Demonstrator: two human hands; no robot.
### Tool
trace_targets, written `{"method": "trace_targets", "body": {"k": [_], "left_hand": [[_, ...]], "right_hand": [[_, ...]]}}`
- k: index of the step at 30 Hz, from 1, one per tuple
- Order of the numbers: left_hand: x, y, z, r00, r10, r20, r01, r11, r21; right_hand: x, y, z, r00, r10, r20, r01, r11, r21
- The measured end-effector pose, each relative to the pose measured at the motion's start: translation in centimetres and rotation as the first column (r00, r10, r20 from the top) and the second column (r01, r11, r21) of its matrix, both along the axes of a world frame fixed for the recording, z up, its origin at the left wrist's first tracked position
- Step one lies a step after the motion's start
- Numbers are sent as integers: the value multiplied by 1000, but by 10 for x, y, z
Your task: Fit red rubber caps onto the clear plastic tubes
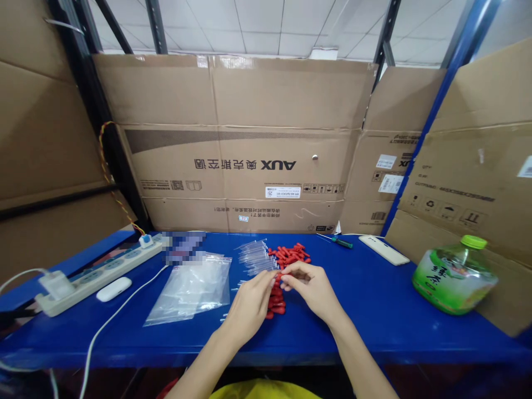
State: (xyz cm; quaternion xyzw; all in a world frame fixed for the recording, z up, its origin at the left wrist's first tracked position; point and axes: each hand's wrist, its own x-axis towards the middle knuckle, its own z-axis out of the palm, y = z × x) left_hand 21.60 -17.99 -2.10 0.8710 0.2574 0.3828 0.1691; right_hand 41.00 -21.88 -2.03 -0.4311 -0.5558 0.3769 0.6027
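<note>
My left hand and my right hand meet over the middle of the blue table. Between the right thumb and forefinger is a small red rubber bulb. The left fingers are pinched together right beside it; what they hold is hidden behind them. Just beyond the hands lies a heap of red rubber bulbs, and to its left a bundle of thin clear tubes. Below the fingers are several droppers with red bulbs, their clear tubes pointing left, partly covered by my left hand.
Clear plastic bags lie on the blue table at the left. Beyond them are a white case and a power strip with cables. A screwdriver, a phone and a green bottle are at the right. Cardboard walls surround the table.
</note>
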Motion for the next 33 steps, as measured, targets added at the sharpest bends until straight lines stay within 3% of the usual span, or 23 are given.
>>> {"method": "trace_targets", "body": {"k": [7, 17, 24, 33], "left_hand": [[-5, 5, -1, 998, -63, -18, 63, 998, 19], [-4, 7, -5, 999, -20, -33, 23, 994, 106], [-5, 9, -7, 996, 1, -89, 18, 977, 212], [-3, 8, -3, 998, -6, -64, 19, 976, 217]], "right_hand": [[-4, -4, 6, 1000, 4, -19, -3, 1000, 3], [-8, -4, 4, 998, -28, -49, 29, 999, 13], [-3, -5, 3, 998, -25, 66, 22, 999, 40], [-2, -6, 4, 999, -23, 24, 23, 1000, 8]]}}
